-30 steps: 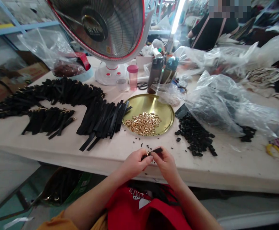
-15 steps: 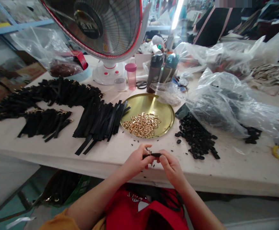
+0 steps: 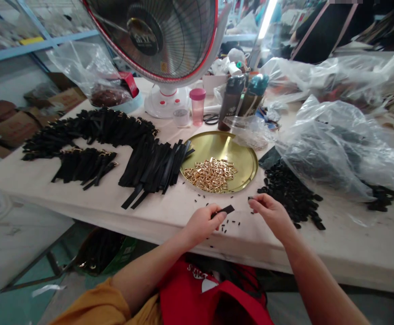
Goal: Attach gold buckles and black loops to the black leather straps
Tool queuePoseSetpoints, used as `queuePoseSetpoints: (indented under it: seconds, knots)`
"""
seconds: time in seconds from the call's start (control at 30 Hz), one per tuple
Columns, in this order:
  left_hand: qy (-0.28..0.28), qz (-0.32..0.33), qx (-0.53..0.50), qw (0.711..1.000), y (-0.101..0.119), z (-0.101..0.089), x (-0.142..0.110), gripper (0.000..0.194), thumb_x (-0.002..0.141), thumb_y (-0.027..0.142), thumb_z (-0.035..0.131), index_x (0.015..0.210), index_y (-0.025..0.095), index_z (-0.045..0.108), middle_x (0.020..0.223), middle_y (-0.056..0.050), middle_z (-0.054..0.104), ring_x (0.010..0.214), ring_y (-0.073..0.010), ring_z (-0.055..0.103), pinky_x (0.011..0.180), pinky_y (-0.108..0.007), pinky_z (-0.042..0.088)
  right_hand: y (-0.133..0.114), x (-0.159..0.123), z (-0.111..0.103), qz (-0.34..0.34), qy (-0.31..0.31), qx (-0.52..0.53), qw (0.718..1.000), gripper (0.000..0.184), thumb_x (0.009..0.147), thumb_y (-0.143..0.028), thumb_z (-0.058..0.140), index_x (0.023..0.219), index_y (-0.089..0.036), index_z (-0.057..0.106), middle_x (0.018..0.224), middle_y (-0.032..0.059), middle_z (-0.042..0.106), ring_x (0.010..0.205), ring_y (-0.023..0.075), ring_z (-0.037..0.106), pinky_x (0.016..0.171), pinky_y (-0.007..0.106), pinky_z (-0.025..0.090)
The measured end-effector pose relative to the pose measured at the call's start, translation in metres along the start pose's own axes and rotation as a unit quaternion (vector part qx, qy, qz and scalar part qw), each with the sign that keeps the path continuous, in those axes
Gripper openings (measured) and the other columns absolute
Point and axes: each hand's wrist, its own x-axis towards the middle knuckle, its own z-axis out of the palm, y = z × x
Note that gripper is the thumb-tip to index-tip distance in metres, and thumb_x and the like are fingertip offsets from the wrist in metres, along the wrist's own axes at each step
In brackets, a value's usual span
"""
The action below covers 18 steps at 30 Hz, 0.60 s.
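Half a second ago the two hands met over one black strip (image 3: 226, 210); now the right hand (image 3: 271, 211) has drawn away to the right, leaving the strip with the left hand (image 3: 201, 224) alone. That suggests the joint handling has paused, with the strip kept ready while the right side deals with a smaller part. The left grip is closed, thumb pressing the strip against the fingers, so its flat end juts out to the right, above the tabletop (image 3: 169, 216); whether a metal fitting sits within that grip I cannot tell. The right grip is a fingertip pinch on a small dark piece (image 3: 250, 198), too small to make out, and it is well apart from the strip. Just right of this grip lies the heap of black pieces (image 3: 289, 192); beyond and between both grips is the gold tray (image 3: 242, 151) with its gold fittings (image 3: 212, 175). Tiny black bits (image 3: 239, 223) are scattered between the grips, and loose strips (image 3: 152, 167) lie beyond the left one, farther left.
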Motion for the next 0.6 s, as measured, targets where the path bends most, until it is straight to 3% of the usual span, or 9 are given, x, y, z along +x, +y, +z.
queuePoseSetpoints:
  seconds: [0.1, 0.17, 0.23, 0.37, 0.43, 0.53, 0.6]
  knots:
    - [0.037, 0.030, 0.004, 0.999, 0.008, -0.001, -0.001, 0.030, 0.084, 0.041, 0.037, 0.076, 0.016, 0.052, 0.058, 0.005, 0.049, 0.055, -0.0088, 0.044, 0.054, -0.020, 0.033, -0.024, -0.019, 0.035, 0.080, -0.032, 0.272, 0.959, 0.026, 0.069, -0.046, 0.063, 0.072, -0.021, 0.056, 0.063, -0.0012, 0.055, 0.057, 0.0128, 0.050, 0.058, 0.028, 0.042]
    - [0.042, 0.043, 0.018, 0.998, 0.009, -0.001, -0.004, 0.029, 0.084, 0.040, 0.037, 0.076, 0.017, 0.053, 0.058, 0.004, 0.049, 0.055, -0.0086, 0.044, 0.054, -0.020, 0.032, -0.034, -0.029, 0.052, 0.094, -0.016, 0.343, 0.934, 0.026, 0.068, -0.046, 0.064, 0.072, -0.021, 0.056, 0.063, -0.0017, 0.055, 0.056, 0.0117, 0.050, 0.057, 0.027, 0.042]
    - [0.041, 0.046, 0.040, 0.997, 0.007, -0.001, -0.008, 0.029, 0.084, 0.039, 0.037, 0.076, 0.017, 0.054, 0.058, 0.005, 0.048, 0.054, -0.0086, 0.044, 0.052, -0.020, 0.030, -0.040, -0.036, 0.061, 0.086, 0.002, 0.340, 0.937, 0.025, 0.070, -0.045, 0.063, 0.071, -0.021, 0.056, 0.062, -0.0021, 0.054, 0.055, 0.0112, 0.049, 0.057, 0.027, 0.042]
    - [0.021, 0.051, 0.096, 0.994, 0.002, -0.006, -0.015, 0.027, 0.084, 0.037, 0.038, 0.076, 0.018, 0.055, 0.059, 0.004, 0.048, 0.055, -0.0091, 0.043, 0.051, -0.020, 0.029, -0.040, -0.046, 0.062, 0.006, 0.022, 0.178, 0.984, 0.021, 0.074, -0.041, 0.061, 0.074, -0.020, 0.057, 0.061, -0.0015, 0.054, 0.059, 0.0123, 0.050, 0.060, 0.027, 0.042]
    - [-0.011, 0.063, 0.119, 0.991, 0.002, -0.011, -0.015, 0.027, 0.083, 0.036, 0.039, 0.073, 0.017, 0.056, 0.060, 0.004, 0.049, 0.057, -0.0094, 0.043, 0.052, -0.020, 0.029, -0.039, -0.049, 0.059, -0.024, 0.020, 0.132, 0.991, 0.020, 0.072, -0.038, 0.064, 0.079, -0.021, 0.057, 0.065, -0.0013, 0.056, 0.061, 0.0128, 0.051, 0.060, 0.027, 0.042]
    - [-0.051, 0.066, 0.125, 0.989, 0.002, -0.016, -0.013, 0.027, 0.083, 0.035, 0.039, 0.074, 0.017, 0.056, 0.058, 0.003, 0.050, 0.055, -0.0095, 0.043, 0.051, -0.020, 0.029, -0.036, -0.049, 0.058, 0.007, -0.022, 0.163, 0.986, 0.026, 0.070, -0.039, 0.065, 0.089, -0.021, 0.057, 0.069, -0.0017, 0.057, 0.060, 0.0124, 0.053, 0.060, 0.028, 0.044]
    - [-0.048, 0.062, 0.117, 0.990, 0.001, -0.016, -0.011, 0.027, 0.083, 0.034, 0.038, 0.077, 0.016, 0.056, 0.058, 0.003, 0.050, 0.055, -0.0097, 0.044, 0.051, -0.020, 0.029, -0.033, -0.048, 0.059, 0.048, -0.055, 0.193, 0.978, 0.028, 0.071, -0.040, 0.064, 0.090, -0.021, 0.059, 0.066, -0.0017, 0.058, 0.059, 0.0123, 0.054, 0.061, 0.028, 0.045]
